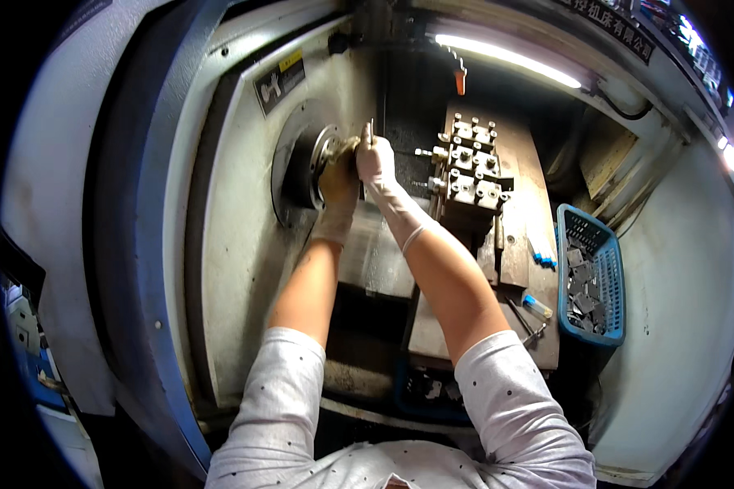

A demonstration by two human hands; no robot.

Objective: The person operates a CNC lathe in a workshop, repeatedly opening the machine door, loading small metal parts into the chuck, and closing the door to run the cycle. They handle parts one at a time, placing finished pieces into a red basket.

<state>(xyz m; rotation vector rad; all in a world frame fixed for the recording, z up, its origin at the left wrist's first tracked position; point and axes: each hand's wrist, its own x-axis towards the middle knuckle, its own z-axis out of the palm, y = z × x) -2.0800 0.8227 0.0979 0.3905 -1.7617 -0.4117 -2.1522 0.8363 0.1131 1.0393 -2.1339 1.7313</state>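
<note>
Both of my hands wear pale gloves and are raised at the round dark spindle chuck (303, 167) of a lathe. My left hand (338, 183), its glove stained yellowish, is against the chuck's front face. Its fingers are blurred and partly hidden, so their grip does not show. Just right of it, my right hand (375, 161) is closed, with a thin upright piece showing at its top; what it holds is too small to name. The two hands are close together. To their right stands a tool post block (471, 167) with several bolts and tool holders pointing toward the chuck.
A blue plastic basket (624, 281) of flat grey metal parts stands at the right. On the machine bed lie a small blue-capped tube (538, 306), metal rods (520, 316) and blue-tipped white sticks (544, 257). A lamp tube (506, 59) glows above. An orange-handled nozzle (461, 81) hangs behind.
</note>
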